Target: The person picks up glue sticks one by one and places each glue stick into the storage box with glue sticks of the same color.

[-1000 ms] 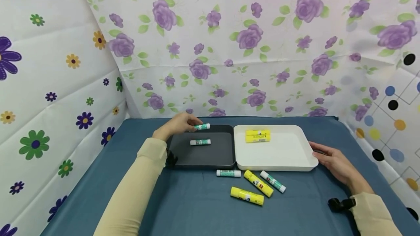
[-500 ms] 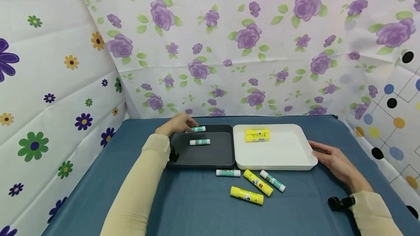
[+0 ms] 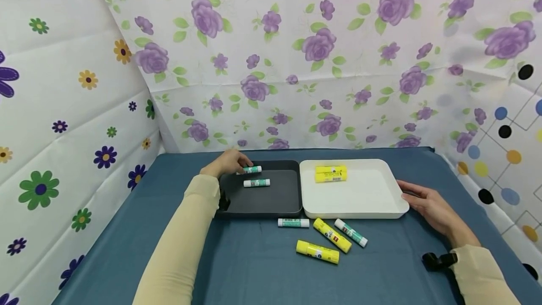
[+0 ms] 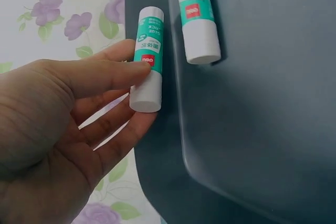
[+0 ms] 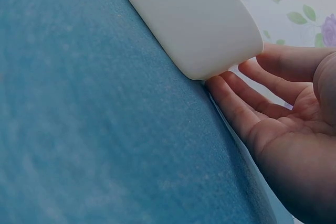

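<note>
My left hand (image 3: 228, 163) pinches a green-and-white glue stick (image 4: 149, 40) between thumb and fingers, over the far left edge of the dark grey tray (image 3: 279, 201). A second green glue stick (image 3: 256, 183) lies in that tray, just nearer to me. My right hand (image 3: 436, 208) touches the right end of the white tray (image 3: 355, 199); in the right wrist view its thumb and relaxed fingertips meet the tray's outer wall (image 5: 210, 45). Two yellow glue sticks (image 3: 331, 177) lie side by side in the white tray.
In front of the trays, on the blue cloth (image 3: 250, 267), lie two green glue sticks (image 3: 293, 223) and two yellow glue sticks (image 3: 317, 251). The trays stand side by side. A flowered sheet (image 3: 262, 60) hangs behind the table.
My left hand has lowered the green glue stick and drawn it slightly left, closer to the grey tray's far edge. The right hand stays at the white tray.
</note>
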A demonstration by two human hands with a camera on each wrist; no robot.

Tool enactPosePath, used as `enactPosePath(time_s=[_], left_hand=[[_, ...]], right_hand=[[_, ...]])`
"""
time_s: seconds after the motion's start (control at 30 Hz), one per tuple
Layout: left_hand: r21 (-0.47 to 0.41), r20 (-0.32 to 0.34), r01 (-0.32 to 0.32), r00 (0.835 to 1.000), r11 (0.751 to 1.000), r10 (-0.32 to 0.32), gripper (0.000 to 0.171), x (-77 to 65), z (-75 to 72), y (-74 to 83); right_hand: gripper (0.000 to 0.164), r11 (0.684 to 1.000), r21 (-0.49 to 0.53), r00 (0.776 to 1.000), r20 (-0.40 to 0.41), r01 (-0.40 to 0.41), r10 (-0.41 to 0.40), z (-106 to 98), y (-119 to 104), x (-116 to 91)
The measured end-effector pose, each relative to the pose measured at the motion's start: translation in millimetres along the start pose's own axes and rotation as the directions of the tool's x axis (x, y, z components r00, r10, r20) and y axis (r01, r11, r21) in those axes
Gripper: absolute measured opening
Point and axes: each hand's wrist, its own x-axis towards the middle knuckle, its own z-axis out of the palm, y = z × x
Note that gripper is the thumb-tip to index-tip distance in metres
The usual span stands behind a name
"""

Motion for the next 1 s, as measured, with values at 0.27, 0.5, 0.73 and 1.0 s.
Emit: enactPosePath(time_s=[0.27, 0.5, 0.73, 1.0], left_hand=[[0.038, 0.000, 0.023, 1.000, 0.999, -0.023, 0.031, 0.2, -1.4, 1.5], [0.051, 0.007, 0.040, 0.999, 0.998, -0.041, 0.030, 0.2, 3.0, -2.7], [0.032, -0.007, 0.069, 0.998, 0.997, -0.069, 0.031, 0.8, 9.9, -8.1], [0.007, -0.002, 0.069, 0.998, 0.998, -0.069, 0.031, 0.8, 14.9, -10.1]], right_hand=[[0.065, 1.000, 0.002, 1.000, 0.000, -0.003, 0.003, -0.3, 0.0, 0.4], [0.065, 1.000, 0.000, 1.000, -0.005, -0.016, 0.016, 0.2, 0.2, 1.4], [0.067, 1.000, 0.011, 1.000, -0.010, -0.025, 0.025, 0.0, -0.7, 1.8], [0.067, 0.999, 0.021, 1.000, -0.005, -0.027, 0.027, -0.5, -1.2, 0.8]])
